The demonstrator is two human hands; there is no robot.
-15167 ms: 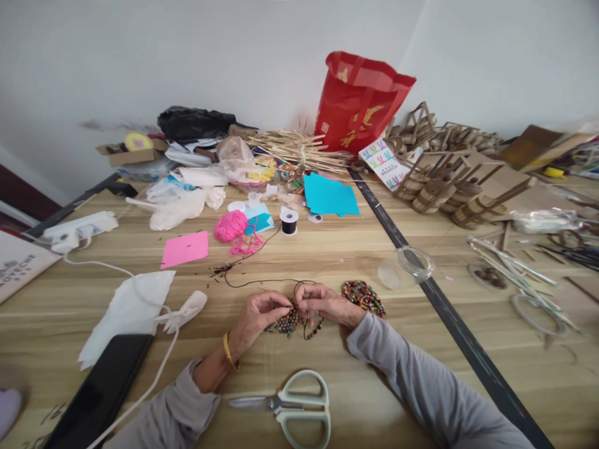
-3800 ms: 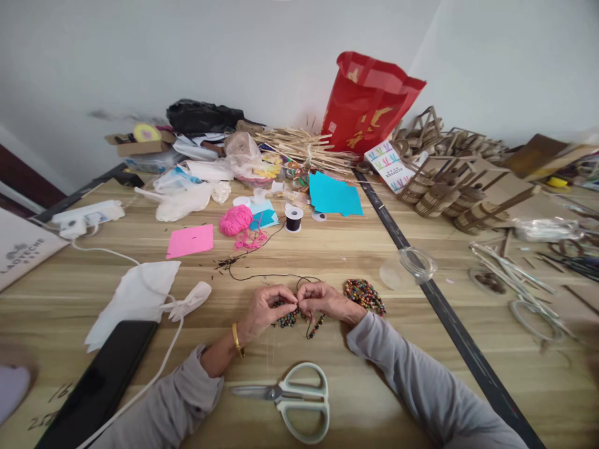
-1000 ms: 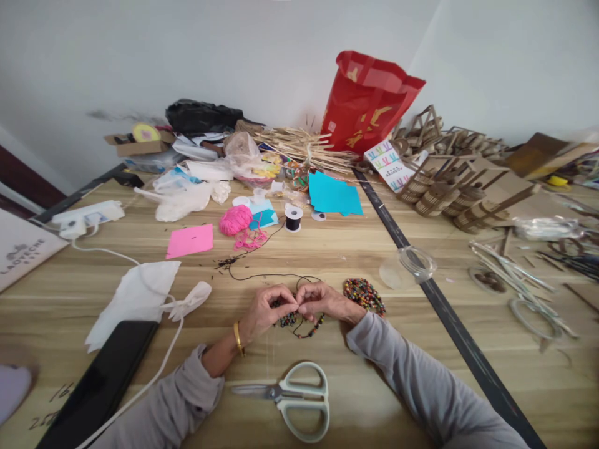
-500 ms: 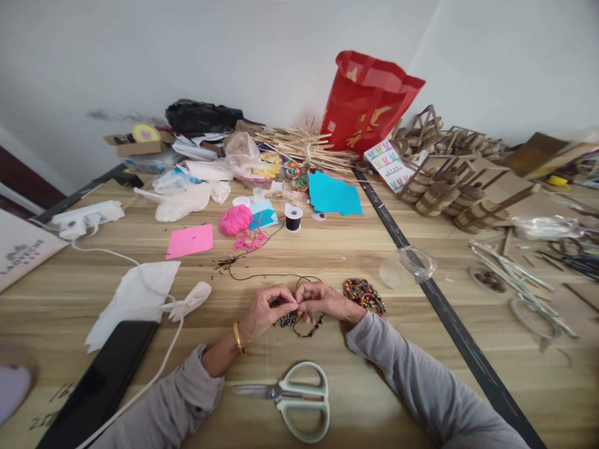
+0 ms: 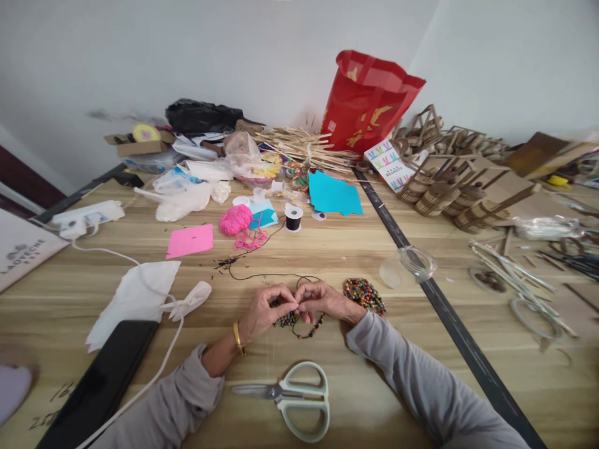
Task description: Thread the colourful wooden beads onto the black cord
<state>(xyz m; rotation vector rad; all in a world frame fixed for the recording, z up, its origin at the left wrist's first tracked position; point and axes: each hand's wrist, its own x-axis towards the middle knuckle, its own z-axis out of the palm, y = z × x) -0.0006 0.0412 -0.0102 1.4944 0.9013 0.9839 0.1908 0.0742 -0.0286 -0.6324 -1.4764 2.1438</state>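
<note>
— What is being gripped?
— Just below the centre of the frame, the fingertips of the left hand (image 5: 267, 308) and the right hand (image 5: 326, 300) are being brought together. A black cord (image 5: 262, 275) is being pinched by the right; whether anything is being grasped by the left cannot be told, the tips being too small.

— What is being shown nearest?
— At the bottom centre, scissors (image 5: 281, 391) are being supported by the tabletop, with their blades being pointed left.

— And the beads?
— Strung beads (image 5: 314, 332) are being carried on a loop just below the right hand. Loose beads (image 5: 286, 320) are being partly covered by the hands. A bead pile (image 5: 364, 295) is being seen beside the right wrist.

— Farther off?
— Above the centre, a spool (image 5: 293, 219) is being flanked by pink yarn (image 5: 235, 221) and blue sheets (image 5: 334, 194). Behind them, a red bag (image 5: 369, 106) is being displayed against the wall.
</note>
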